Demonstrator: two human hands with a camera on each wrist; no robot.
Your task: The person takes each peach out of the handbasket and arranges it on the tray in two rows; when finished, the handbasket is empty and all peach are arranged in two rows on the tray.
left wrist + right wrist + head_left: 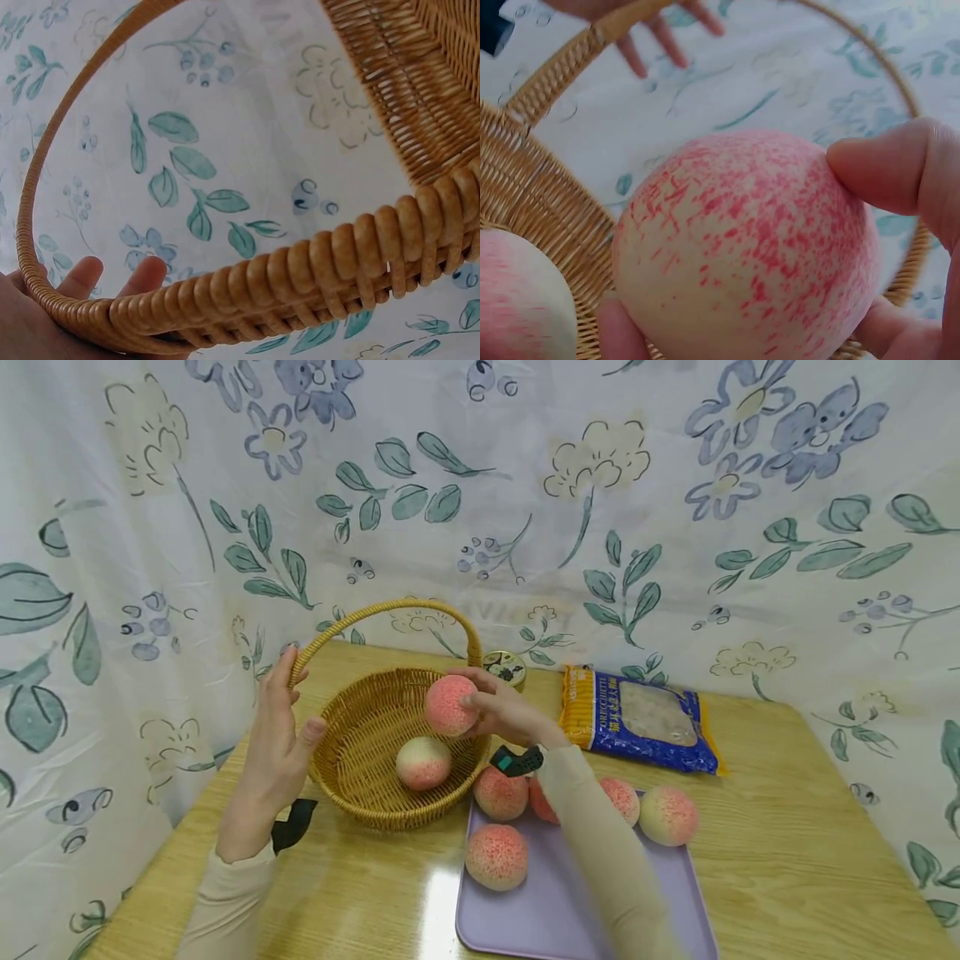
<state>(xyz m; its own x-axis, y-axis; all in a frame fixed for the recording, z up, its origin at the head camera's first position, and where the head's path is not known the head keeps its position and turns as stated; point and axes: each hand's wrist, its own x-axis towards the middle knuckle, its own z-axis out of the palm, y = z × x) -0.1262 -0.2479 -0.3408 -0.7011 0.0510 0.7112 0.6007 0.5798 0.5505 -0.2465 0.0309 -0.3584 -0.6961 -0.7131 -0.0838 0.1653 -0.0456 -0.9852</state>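
My right hand (506,706) holds a pink-speckled peach (452,705) over the right side of a wicker basket (352,806). In the right wrist view, the thumb and fingertips press the sides of that peach (750,247). A second peach (423,763), cream on top and pink below, lies inside the basket. My left hand (273,739) is at the left side of the basket's arched handle (390,604), its fingers straight against the outside and the thumb spread away. From the left wrist, those fingers (142,276) show behind the handle's base.
A lilac tray (540,893) to the right of the basket carries several more peaches (497,857), partly hidden by the right sleeve. Behind it lies a blue and yellow pasta bag (645,718). A round tin (506,668) stands behind the basket, near a floral curtain (525,527).
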